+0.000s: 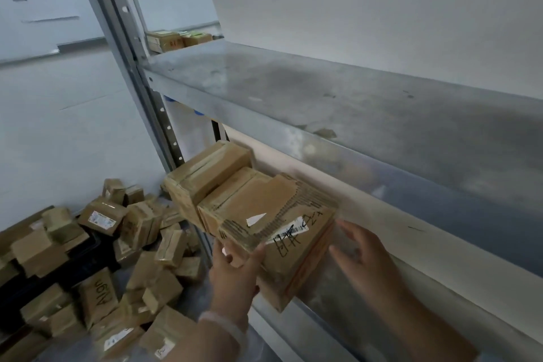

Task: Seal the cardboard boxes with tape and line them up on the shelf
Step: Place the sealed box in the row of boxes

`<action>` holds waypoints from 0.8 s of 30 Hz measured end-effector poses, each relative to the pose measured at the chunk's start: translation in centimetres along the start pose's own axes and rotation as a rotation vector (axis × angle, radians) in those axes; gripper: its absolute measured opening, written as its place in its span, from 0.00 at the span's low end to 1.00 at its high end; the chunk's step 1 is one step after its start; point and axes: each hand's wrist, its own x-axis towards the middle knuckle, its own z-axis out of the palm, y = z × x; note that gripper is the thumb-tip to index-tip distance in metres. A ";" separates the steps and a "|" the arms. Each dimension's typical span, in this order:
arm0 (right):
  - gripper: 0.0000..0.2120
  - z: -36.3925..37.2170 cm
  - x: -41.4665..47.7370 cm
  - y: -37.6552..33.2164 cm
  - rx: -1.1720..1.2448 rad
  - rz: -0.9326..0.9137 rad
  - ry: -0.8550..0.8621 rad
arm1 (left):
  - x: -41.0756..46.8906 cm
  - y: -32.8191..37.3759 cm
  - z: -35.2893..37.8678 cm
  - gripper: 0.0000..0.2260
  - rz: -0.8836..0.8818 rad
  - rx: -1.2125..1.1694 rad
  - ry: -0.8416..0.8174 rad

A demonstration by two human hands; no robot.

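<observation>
A row of three taped cardboard boxes [249, 203] is held in the air below the front edge of the grey metal shelf [323, 103]. The nearest box [291, 247] carries a torn label and black handwriting. My left hand [235, 276] grips this box at its near left corner, thumb on top. My right hand [364, 256] is beside the box's right face with its fingers spread and straight, blurred. Whether it touches the box cannot be told. The shelf surface above is bare.
Several small cardboard boxes [97, 267] lie heaped on the floor at lower left, some over a dark crate [94, 247]. The rack's perforated upright [141, 73] stands left of the shelf. More boxes [176, 40] sit far back. A lower shelf [338, 300] runs underneath.
</observation>
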 end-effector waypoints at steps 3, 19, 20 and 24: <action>0.19 0.2 0.3 -0.6 -0.033 0.019 0.050 | 0.8 0.6 -1.9 0.41 0.465 0.417 0.091; 0.28 2.3 -5.0 -4.6 -0.459 0.156 0.276 | 7.0 5.7 -1.9 0.36 1.153 1.305 -0.466; 0.29 1.9 -6.0 -4.6 -0.479 0.167 0.296 | 6.8 5.8 -1.5 0.34 1.210 1.241 -0.507; 0.30 0.2 -11.0 -5.6 -0.609 0.154 0.419 | 3.7 5.8 2.1 0.30 1.509 1.032 -0.676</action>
